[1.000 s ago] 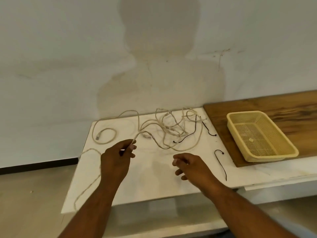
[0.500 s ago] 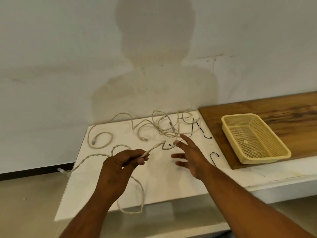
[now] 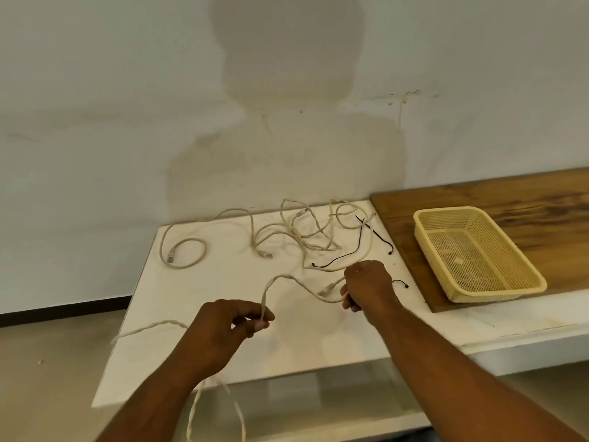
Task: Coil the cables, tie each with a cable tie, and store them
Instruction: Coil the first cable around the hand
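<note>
Two hands hold one pale cable (image 3: 265, 295) over the white table (image 3: 191, 298).
The left hand (image 3: 223, 333), low in the centre of the frame, pinches the cable between thumb and fingers; the right hand (image 3: 366, 288), just right of centre, grips it near its plug end. More loose cables (image 3: 318, 247) lie tangled at the table's far edge, black cable ties (image 3: 338, 260) among them. A yellow basket (image 3: 497, 291) sits on a wooden board (image 3: 541, 199) at right.

No legible text, number, brand or sign found anywhere in my head view. One candidate only: a small pale patch (image 3: 459, 260) on the mesh floor of the yellow basket (image 3: 497, 293), right of frame. It could be a label, but it is too small to read.
</note>
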